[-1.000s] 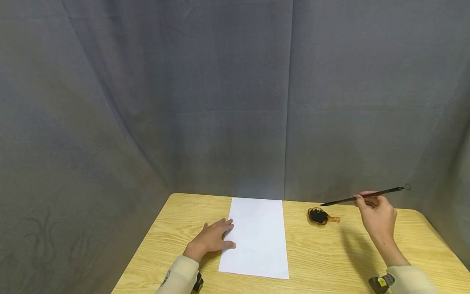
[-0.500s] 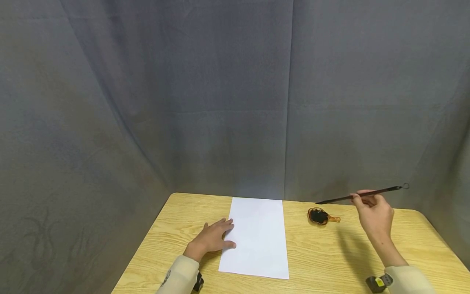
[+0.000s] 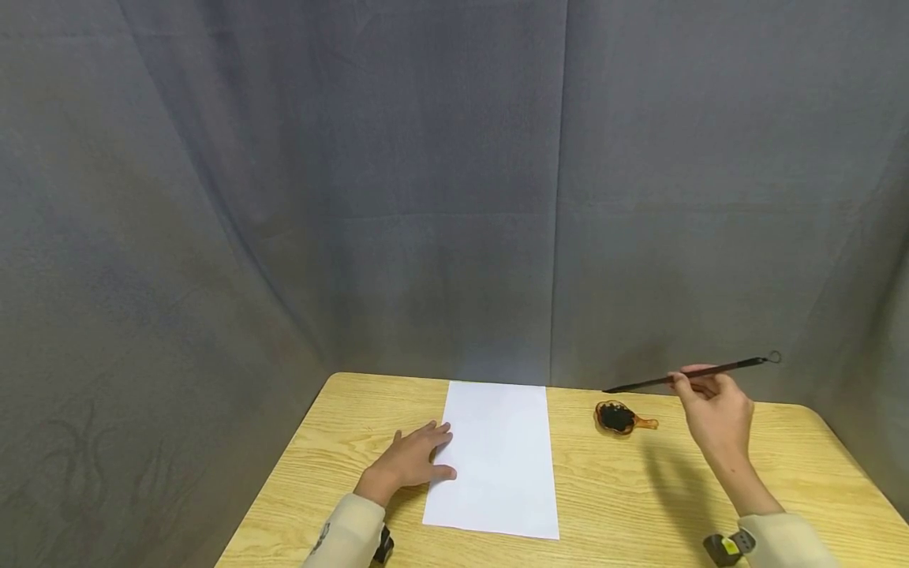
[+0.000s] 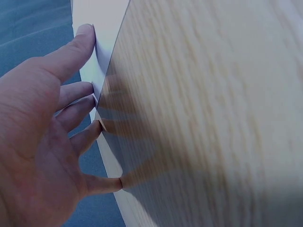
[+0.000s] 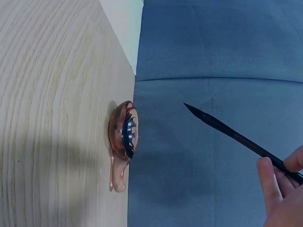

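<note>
My right hand [image 3: 719, 414] pinches a dark writing brush [image 3: 710, 372] in the air, its tip pointing left and slightly down, a hanging loop at its far end. In the right wrist view the brush [image 5: 232, 134] shows a pointed black tip, apart from the table. Below and left of that hand sits a small brown ink dish [image 3: 615, 418] with a short handle and black ink inside. My left hand [image 3: 408, 460] rests with spread fingers on the left edge of a white sheet of paper [image 3: 497, 465]. The left wrist view shows its fingertips touching paper and wood.
A light wooden table [image 3: 589, 505] with rounded back corners carries everything. Grey cloth [image 3: 440, 197] hangs behind it and along the sides. Each wrist wears a small black camera, the right one [image 3: 723, 550] near the table's front.
My right hand has moved a little to the left and slightly up with the brush, so the brush tip has passed toward the dish's left side. The left hand and paper look unmoved.
</note>
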